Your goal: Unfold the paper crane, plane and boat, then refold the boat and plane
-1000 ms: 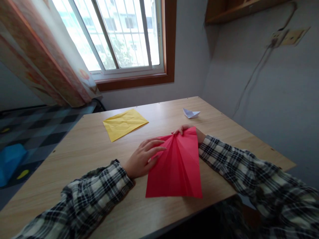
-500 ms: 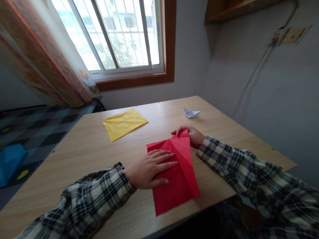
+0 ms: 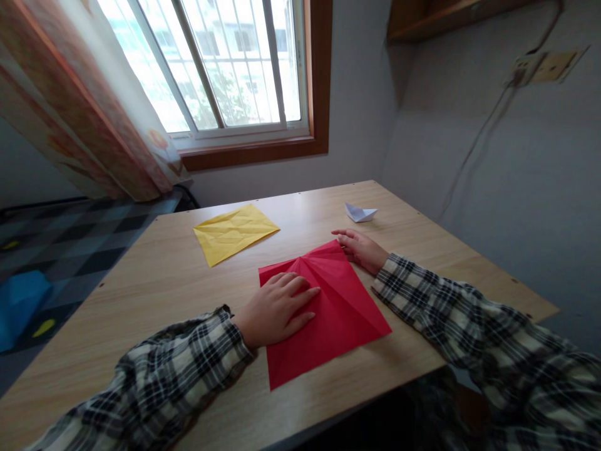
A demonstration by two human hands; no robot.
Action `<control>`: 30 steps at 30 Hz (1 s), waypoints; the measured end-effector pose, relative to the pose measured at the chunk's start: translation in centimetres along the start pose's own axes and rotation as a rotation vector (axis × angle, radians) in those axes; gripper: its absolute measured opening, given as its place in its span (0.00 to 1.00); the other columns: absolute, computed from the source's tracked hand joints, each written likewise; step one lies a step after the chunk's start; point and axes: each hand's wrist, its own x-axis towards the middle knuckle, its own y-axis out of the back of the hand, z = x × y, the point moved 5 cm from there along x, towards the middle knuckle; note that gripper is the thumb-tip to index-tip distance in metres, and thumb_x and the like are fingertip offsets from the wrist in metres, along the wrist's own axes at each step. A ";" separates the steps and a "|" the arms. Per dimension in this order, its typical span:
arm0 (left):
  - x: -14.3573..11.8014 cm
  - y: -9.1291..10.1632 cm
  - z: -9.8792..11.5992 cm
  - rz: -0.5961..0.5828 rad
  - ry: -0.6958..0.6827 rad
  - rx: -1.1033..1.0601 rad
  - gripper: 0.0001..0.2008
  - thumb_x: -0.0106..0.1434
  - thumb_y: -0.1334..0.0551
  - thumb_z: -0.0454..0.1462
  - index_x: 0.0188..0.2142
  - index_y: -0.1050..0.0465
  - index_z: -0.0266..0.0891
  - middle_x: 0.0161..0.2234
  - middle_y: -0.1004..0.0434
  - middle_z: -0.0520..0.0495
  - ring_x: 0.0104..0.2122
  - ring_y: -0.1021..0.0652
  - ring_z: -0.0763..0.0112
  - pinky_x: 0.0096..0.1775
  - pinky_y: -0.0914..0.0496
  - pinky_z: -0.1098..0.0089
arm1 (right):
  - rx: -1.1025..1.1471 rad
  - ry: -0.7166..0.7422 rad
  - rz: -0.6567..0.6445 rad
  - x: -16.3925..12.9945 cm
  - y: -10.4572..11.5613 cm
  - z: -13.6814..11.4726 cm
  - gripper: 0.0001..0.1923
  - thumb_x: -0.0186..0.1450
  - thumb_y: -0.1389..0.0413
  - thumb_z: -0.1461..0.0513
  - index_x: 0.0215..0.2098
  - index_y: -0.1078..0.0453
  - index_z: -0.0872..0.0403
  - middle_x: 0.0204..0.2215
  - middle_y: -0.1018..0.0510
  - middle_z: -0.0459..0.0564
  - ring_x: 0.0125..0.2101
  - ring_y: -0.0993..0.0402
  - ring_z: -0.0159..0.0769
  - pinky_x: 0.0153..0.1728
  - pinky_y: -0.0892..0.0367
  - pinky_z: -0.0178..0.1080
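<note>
No writing or label can be read on anything here; one red paper sheet [image 3: 328, 307], creased with folds fanning out from a point near its far edge, lies flat on the wooden table [image 3: 159, 282] just in front of the person. The left hand [image 3: 277, 310] rests open and palm-down on the sheet's left part, while the right hand [image 3: 359, 247], fingers loosely extended, touches its far right corner without gripping. Beyond the red sheet lie one crumpled yellow paper sheet [image 3: 235, 232] to the left and one small white paper boat [image 3: 360, 213] to the right.
</note>
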 end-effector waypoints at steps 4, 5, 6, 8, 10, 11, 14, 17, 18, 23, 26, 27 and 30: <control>0.0 -0.1 -0.3 0.042 0.036 0.006 0.23 0.72 0.49 0.47 0.60 0.31 0.41 0.51 0.27 0.39 0.51 0.28 0.53 0.55 0.33 0.51 | -0.096 0.074 -0.071 -0.2 -0.3 -0.2 0.26 0.63 0.37 0.58 0.57 0.36 0.52 0.39 0.19 0.49 0.39 0.21 0.34 0.41 0.25 0.35; 0.0 -0.1 -0.4 0.049 0.045 0.000 0.23 0.72 0.49 0.47 0.59 0.30 0.41 0.51 0.28 0.39 0.51 0.28 0.53 0.55 0.33 0.51 | -0.125 0.093 -0.092 -0.1 -0.3 -0.1 0.29 0.62 0.36 0.58 0.58 0.37 0.53 0.41 0.19 0.50 0.41 0.22 0.35 0.44 0.25 0.37; -0.1 -0.2 -0.5 0.053 0.053 -0.007 0.22 0.72 0.49 0.46 0.59 0.30 0.40 0.52 0.28 0.39 0.52 0.28 0.53 0.56 0.33 0.51 | -0.161 0.113 -0.109 -0.1 -0.2 0.0 0.31 0.61 0.36 0.58 0.60 0.38 0.53 0.42 0.19 0.51 0.43 0.22 0.36 0.46 0.26 0.39; -0.1 -0.3 -0.6 0.053 0.061 -0.024 0.22 0.72 0.49 0.46 0.60 0.30 0.41 0.53 0.28 0.39 0.53 0.29 0.53 0.56 0.34 0.51 | -0.249 0.173 -0.141 0.0 -0.2 0.1 0.37 0.59 0.35 0.58 0.63 0.42 0.52 0.45 0.21 0.53 0.46 0.23 0.39 0.51 0.27 0.43; -0.1 -0.3 -0.7 0.046 0.063 -0.040 0.22 0.72 0.48 0.46 0.60 0.30 0.41 0.52 0.28 0.39 0.53 0.29 0.53 0.56 0.34 0.51 | -0.363 0.254 -0.180 0.0 -0.4 0.1 0.42 0.58 0.34 0.58 0.67 0.46 0.51 0.48 0.23 0.55 0.49 0.24 0.42 0.53 0.29 0.48; -0.1 -0.4 -0.8 0.041 0.064 -0.047 0.22 0.72 0.48 0.46 0.60 0.30 0.42 0.52 0.28 0.39 0.53 0.29 0.53 0.56 0.33 0.51 | -0.434 0.298 -0.190 -0.2 -0.5 0.0 0.44 0.58 0.34 0.58 0.68 0.47 0.51 0.52 0.24 0.56 0.52 0.26 0.44 0.55 0.31 0.50; 0.0 -0.4 -1.0 0.032 0.065 -0.066 0.22 0.72 0.48 0.47 0.60 0.31 0.42 0.51 0.28 0.40 0.52 0.28 0.53 0.56 0.33 0.50 | -0.691 0.420 -0.168 -0.7 -1.0 -0.2 0.44 0.57 0.35 0.59 0.68 0.46 0.51 0.63 0.34 0.59 0.62 0.36 0.48 0.64 0.41 0.53; 0.0 -0.3 -1.2 0.032 0.071 -0.086 0.23 0.72 0.47 0.47 0.61 0.31 0.43 0.53 0.28 0.39 0.53 0.28 0.53 0.57 0.34 0.49 | -0.890 0.508 -0.149 -1.4 -1.7 -0.3 0.42 0.58 0.37 0.62 0.68 0.45 0.51 0.66 0.39 0.59 0.66 0.43 0.47 0.67 0.49 0.53; 0.0 -0.4 -1.2 0.032 0.074 -0.094 0.23 0.71 0.47 0.47 0.61 0.31 0.43 0.54 0.28 0.39 0.54 0.29 0.52 0.57 0.34 0.49 | -0.927 0.527 -0.152 -1.6 -1.9 -0.3 0.42 0.59 0.38 0.62 0.69 0.45 0.51 0.65 0.38 0.59 0.65 0.42 0.47 0.67 0.49 0.53; 0.0 -0.9 -1.6 0.027 0.087 -0.130 0.23 0.71 0.46 0.47 0.62 0.33 0.43 0.62 0.33 0.39 0.62 0.34 0.51 0.62 0.39 0.47 | -1.008 0.549 -0.134 -1.8 -2.1 -0.3 0.41 0.59 0.39 0.63 0.69 0.46 0.52 0.63 0.35 0.59 0.64 0.39 0.46 0.66 0.47 0.53; 0.0 -1.3 -1.8 0.008 0.101 -0.139 0.26 0.71 0.46 0.48 0.65 0.36 0.43 0.67 0.40 0.38 0.66 0.40 0.50 0.65 0.44 0.46 | -1.020 0.529 -0.107 -1.8 -1.9 -0.4 0.40 0.60 0.40 0.63 0.69 0.45 0.52 0.63 0.35 0.59 0.63 0.38 0.46 0.65 0.45 0.52; 0.0 -1.4 -1.9 0.004 0.109 -0.142 0.27 0.71 0.47 0.48 0.65 0.38 0.42 0.68 0.42 0.38 0.67 0.41 0.49 0.65 0.44 0.45 | -1.021 0.528 -0.100 -1.7 -1.9 -0.5 0.39 0.60 0.40 0.63 0.68 0.44 0.52 0.63 0.34 0.59 0.63 0.38 0.46 0.65 0.45 0.52; 0.0 -1.6 -2.2 -0.011 0.133 -0.145 0.29 0.71 0.47 0.51 0.67 0.40 0.42 0.69 0.45 0.37 0.68 0.44 0.48 0.65 0.46 0.44 | -1.042 0.527 -0.101 -1.7 -2.0 -0.5 0.34 0.59 0.39 0.64 0.64 0.37 0.52 0.59 0.30 0.58 0.60 0.36 0.46 0.64 0.43 0.53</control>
